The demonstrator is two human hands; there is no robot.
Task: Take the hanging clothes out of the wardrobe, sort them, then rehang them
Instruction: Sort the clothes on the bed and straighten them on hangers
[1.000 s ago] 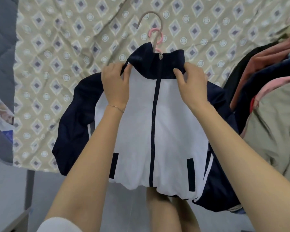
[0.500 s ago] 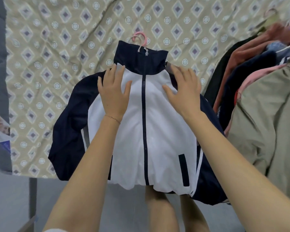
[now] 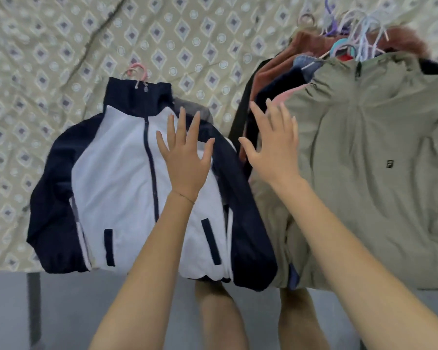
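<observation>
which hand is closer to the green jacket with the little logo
Right. The right hand is spread open at the left edge of the green jacket. The left hand is open farther left, in front of the navy and white jacket.

Your left forearm (image 3: 147, 261) and right forearm (image 3: 339, 236) are bare to the picture's edge. A thin gold-coloured chain bracelet (image 3: 185, 197) circles the wrist below your left hand (image 3: 185, 162). Your legs (image 3: 218, 314), seen beneath, are bare too.
</observation>
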